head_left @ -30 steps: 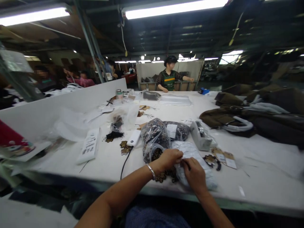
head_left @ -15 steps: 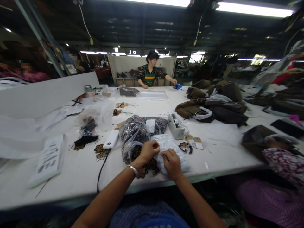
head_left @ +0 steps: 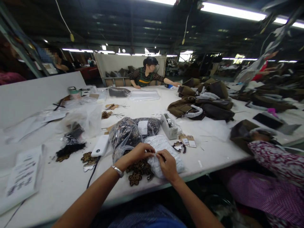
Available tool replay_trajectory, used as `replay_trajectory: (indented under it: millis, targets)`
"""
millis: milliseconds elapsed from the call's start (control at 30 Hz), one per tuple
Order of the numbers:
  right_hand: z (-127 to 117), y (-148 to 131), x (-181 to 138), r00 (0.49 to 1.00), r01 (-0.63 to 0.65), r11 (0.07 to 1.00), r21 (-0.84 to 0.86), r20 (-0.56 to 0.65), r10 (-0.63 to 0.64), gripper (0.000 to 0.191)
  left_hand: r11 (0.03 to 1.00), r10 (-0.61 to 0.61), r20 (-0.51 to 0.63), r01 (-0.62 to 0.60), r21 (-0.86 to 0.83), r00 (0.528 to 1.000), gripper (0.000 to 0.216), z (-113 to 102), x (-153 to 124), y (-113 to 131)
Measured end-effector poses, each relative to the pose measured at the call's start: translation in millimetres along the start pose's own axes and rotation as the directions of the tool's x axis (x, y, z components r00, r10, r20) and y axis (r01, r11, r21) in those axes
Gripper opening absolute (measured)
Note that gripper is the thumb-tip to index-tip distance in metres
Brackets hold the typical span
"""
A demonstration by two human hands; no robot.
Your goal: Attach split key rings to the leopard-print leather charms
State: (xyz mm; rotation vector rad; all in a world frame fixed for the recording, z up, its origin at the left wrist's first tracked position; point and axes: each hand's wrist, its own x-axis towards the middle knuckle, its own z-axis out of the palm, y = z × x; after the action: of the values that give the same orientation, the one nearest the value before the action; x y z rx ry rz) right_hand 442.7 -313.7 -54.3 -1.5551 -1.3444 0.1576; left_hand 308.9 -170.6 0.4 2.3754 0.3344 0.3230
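My left hand, with a silver bracelet at the wrist, has its fingers pinched together. Close beside it, my right hand pinches thumb against forefinger. The fingertips nearly meet, and whatever they hold is too small to make out. Beneath them lies a soft white plastic packet. Just past my left hand sits a clear bag filled with leopard-print pieces. Some leopard-print flower-shaped pieces lie loose near the table edge, below my left hand.
A tape dispenser stands behind the packet, with cardboard tags to its right. A white power bank with a black cable lies left. Brown bags are piled back right. A co-worker reaches across opposite; another's patterned sleeve is at right.
My view has turned right, shifting the table leftward. My hands have come closer together, fingertips nearly meeting. The co-worker opposite has leaned over and stretched an arm toward the brown bags.
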Motion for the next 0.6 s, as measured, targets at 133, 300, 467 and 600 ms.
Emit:
replay_trajectory:
  millis: [133, 300, 467, 600]
  targets:
    - [-1.3, 0.5, -0.6, 1.0, -0.015, 0.999, 0.037, -0.01, 0.015, 0.012, 0.997, -0.02, 0.026, 0.018, 0.072, 0.999, 0.01, -0.7, 4.7, 3.5]
    - [-1.5, 3.1, 0.0, 0.999, -0.023, 0.997, 0.077, -0.02, 0.025, 0.012, 0.978, -0.102, -0.069, 0.112, 0.177, 0.992, 0.014, 13.5, 5.0, 9.6]
    - [-2.5, 1.1, 2.4, 1.0, -0.015, 0.994, 0.106, -0.005, 0.016, 0.012, 0.96, -0.184, -0.195, 0.219, 0.177, 0.963, 0.019, 32.9, 6.1, 10.4]
    - [-3.8, -0.9, 3.0, 1.0, 0.004, 0.992, 0.124, 0.013, -0.006, 0.014, 0.934, -0.263, -0.335, 0.325, 0.146, 0.905, 0.027, 43.0, 15.4, 3.0]
